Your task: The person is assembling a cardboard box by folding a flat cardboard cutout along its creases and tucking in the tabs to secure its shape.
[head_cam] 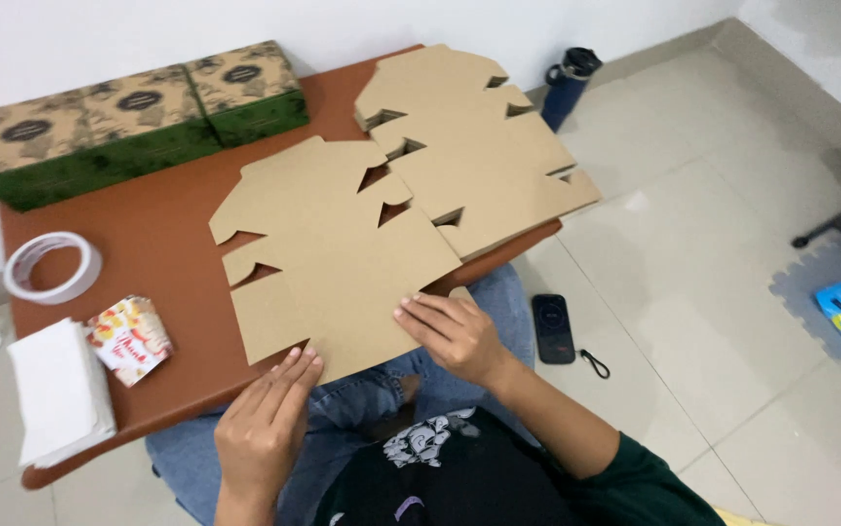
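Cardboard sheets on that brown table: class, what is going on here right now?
A seated person presses both hands on a flat cut cardboard sheet at the near edge of the brown table. The left hand rests on its near corner, the right hand lies flat on its right side. A stack of similar sheets lies behind, with finished boxes, a tape roll and tissues to the left.

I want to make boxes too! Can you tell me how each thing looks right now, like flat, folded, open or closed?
Cardboard blank: flat, unfolded, under both hands.
Left hand: fingers flat on the blank's near edge.
Right hand: open, pressing the blank.
Stack of blanks: flat, piled, overhanging the table.
Green boxes: assembled, closed.
Tape roll: lying flat.
White tissues: stacked.
Small packet: lying down.
Phone: on floor, screen dark.
Bottle: upright, capped.
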